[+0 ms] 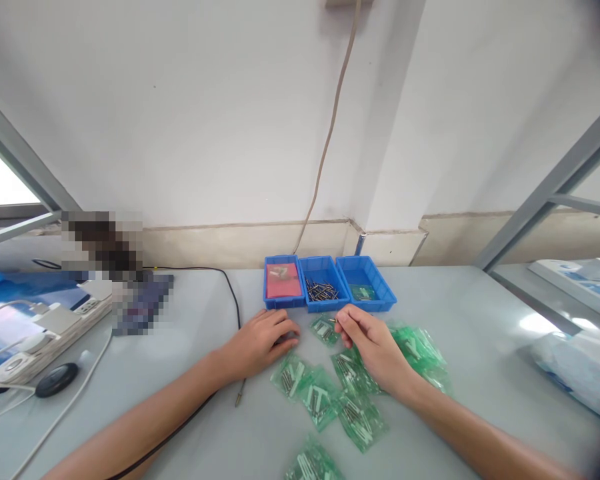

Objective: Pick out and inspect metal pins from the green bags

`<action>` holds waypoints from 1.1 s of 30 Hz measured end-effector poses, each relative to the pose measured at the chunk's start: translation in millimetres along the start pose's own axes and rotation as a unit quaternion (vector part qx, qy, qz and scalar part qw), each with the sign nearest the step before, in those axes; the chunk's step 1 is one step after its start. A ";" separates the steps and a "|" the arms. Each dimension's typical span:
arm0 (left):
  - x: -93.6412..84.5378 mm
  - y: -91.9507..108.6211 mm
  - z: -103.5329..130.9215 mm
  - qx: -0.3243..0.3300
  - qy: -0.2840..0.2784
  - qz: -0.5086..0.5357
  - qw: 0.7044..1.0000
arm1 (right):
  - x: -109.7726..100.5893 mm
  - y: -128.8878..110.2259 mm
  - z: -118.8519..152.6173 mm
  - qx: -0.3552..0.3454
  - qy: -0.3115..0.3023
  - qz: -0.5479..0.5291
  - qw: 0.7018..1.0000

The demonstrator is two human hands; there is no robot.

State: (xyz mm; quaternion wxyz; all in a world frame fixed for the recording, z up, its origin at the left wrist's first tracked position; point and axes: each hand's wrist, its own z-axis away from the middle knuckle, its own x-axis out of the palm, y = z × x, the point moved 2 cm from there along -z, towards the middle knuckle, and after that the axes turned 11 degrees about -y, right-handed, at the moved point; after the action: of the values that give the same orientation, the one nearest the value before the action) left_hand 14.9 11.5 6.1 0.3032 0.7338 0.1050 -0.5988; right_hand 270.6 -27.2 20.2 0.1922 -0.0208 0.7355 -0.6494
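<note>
A thin metal pin (333,321) sits pinched between the thumb and fingertips of the right hand (373,345), just in front of the middle blue bin (321,285). It looks light, stiff and smooth, likely to slip or roll, so a fingertip pinch near its middle seems the surest hold; it is too small to make out its ends. Directly below the pin lies a small green bag (324,329), soft and crinkly, probably best lifted by an edge. At nine o'clock from the pin, the left hand (261,343) rests palm down on the desk (480,373), fingers loosely curled over something dark that it mostly hides. More green bags (325,393) spread from five to seven o'clock of the right hand, and another heap (420,350) lies at three o'clock, partly covered by the wrist. At twelve o'clock stand the three bins: the left one (283,283) with a pink sheet, the middle with loose pins (321,290), the right one (365,283) with a green bag. A black cable (233,300) runs at ten o'clock; a blurred patch hides things farther left.
</note>
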 end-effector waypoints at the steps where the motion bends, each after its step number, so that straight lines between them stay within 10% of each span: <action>1: -0.1 -0.1 0.1 0.000 0.001 0.001 1.000 | 0.1 -0.4 0.1 0.001 0.000 0.001 1.000; 33: 0.2 -0.5 0.0 0.005 0.003 -0.002 1.000 | 4.0 -4.1 1.4 0.018 -0.053 0.027 0.998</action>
State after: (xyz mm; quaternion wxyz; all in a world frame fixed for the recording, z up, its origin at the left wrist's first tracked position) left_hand 14.6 11.8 5.8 0.2976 0.7371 0.1048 -0.5977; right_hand 266.4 -30.2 23.0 0.2486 -0.0316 0.7128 -0.6551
